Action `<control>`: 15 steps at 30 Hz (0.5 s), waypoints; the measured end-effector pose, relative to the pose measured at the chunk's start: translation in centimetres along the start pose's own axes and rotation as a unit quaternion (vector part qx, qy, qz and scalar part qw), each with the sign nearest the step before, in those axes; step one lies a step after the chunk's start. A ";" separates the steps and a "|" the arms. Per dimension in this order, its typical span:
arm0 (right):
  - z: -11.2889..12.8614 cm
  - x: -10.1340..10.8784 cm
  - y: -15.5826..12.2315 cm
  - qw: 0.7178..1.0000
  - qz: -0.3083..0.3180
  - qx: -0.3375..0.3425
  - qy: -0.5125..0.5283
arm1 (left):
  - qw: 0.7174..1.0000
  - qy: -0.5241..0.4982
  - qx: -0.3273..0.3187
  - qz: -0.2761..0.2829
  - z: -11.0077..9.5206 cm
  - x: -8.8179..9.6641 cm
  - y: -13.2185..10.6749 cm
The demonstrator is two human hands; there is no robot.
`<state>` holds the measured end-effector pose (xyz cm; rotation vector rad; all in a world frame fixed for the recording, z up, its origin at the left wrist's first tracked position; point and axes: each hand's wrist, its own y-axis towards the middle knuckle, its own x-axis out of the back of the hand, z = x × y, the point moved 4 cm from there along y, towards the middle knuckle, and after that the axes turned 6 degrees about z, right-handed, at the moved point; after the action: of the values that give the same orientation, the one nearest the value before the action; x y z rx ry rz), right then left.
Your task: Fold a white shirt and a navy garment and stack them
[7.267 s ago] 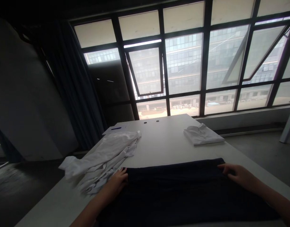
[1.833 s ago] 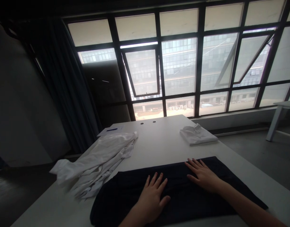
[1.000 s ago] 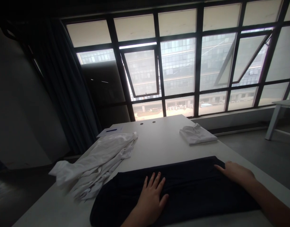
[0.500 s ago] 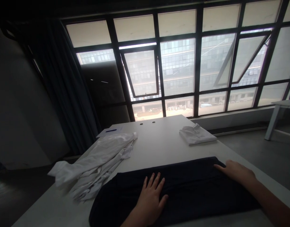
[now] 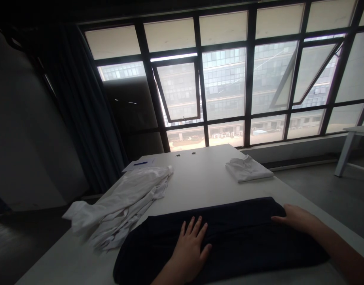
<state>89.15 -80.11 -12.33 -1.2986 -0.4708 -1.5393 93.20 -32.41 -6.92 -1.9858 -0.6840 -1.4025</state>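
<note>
A dark navy folded garment [image 5: 241,233] lies spread across the near part of the white table [image 5: 196,186]. My left hand [image 5: 189,249] rests flat on its middle-left area, fingers spread. At the garment's right edge is my right hand [image 5: 300,219], its thumb on top of the cloth and the other fingers curled at the edge, their tips hidden. Left of the garment lies a loose pile of white shirts [image 5: 125,202], with sleeves trailing. Farther back on the right sits a folded white shirt [image 5: 249,169].
A sheet of paper [image 5: 129,166] with a dark pen [image 5: 140,163] on it lies at the far left of the table. Behind stand large framed windows [image 5: 223,83] and a dark curtain [image 5: 87,111]. Another table [image 5: 348,146] is at the far right.
My right hand has shifted slightly down along the garment's right edge, its thumb lower on the cloth. My left hand stays in place on the garment.
</note>
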 end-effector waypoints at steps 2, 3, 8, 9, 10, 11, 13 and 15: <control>-0.1 0.1 0.0 1.000 0.014 -0.008 0.000 | 1.000 -0.001 0.000 0.001 0.0 0.0 0.0; 0.0 0.1 -0.1 1.000 0.019 -0.008 0.000 | 1.000 -0.001 0.000 0.002 0.0 0.0 0.0; 0.8 0.3 -0.6 1.000 0.026 0.004 0.010 | 1.000 -0.004 -0.001 0.001 0.0 0.0 -0.1; 1.0 0.4 -0.7 1.000 0.023 0.013 0.015 | 1.000 -0.006 -0.001 -0.002 0.1 0.0 0.0; 1.3 0.5 -0.8 0.999 0.019 0.024 0.021 | 1.000 -0.009 -0.001 -0.004 0.1 -0.1 0.0; 1.6 0.6 -0.9 0.999 0.013 0.034 0.030 | 1.000 -0.011 -0.001 -0.008 0.2 -0.1 0.0; 2.2 0.9 -1.1 0.996 0.011 0.063 0.065 | 1.000 -0.012 -0.003 -0.011 0.3 -0.2 0.0; 2.8 1.1 -1.5 0.987 0.018 0.096 0.130 | 1.000 -0.010 -0.005 -0.011 0.3 -0.3 0.0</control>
<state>89.37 -77.75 -9.89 -0.9372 -0.4147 -1.5653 93.30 -32.21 -7.27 -2.0094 -0.7113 -1.4031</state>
